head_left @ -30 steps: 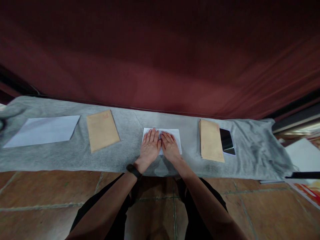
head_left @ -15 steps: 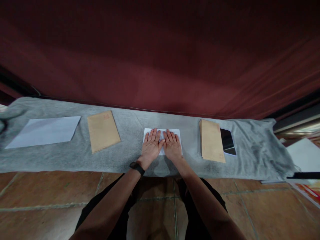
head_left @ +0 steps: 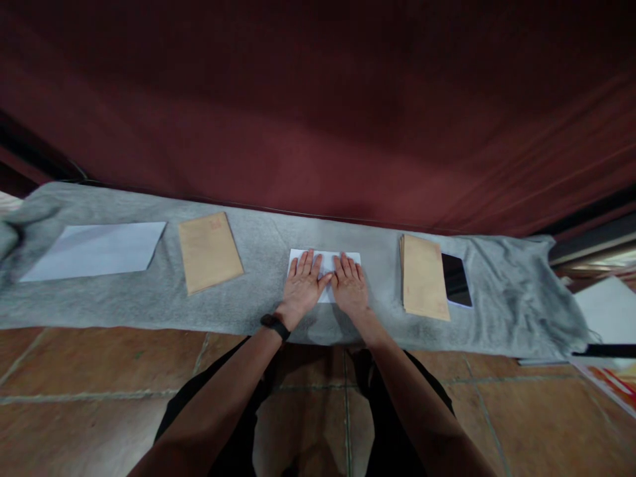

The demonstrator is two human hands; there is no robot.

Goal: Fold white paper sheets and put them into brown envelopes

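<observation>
In the middle of the grey cloth lies a small white sheet of paper, mostly covered by my hands. My left hand rests flat on its left half, palm down with fingers spread, a black band on the wrist. My right hand lies flat on the right half, its fingers stretched out. Both thumbs point inward and almost meet over the paper. Whether the paper is folded, I cannot tell.
To the left are a brown envelope and white paper. To the right, a stack of brown envelopes sits beside a dark phone. A dark red curtain-like surface rises behind the cloth. Tiled floor lies in front.
My right hand has shifted slightly right across the paper, widening the gap between the two hands' fingers. The left hand stays flat. The whole view has tilted a little.
</observation>
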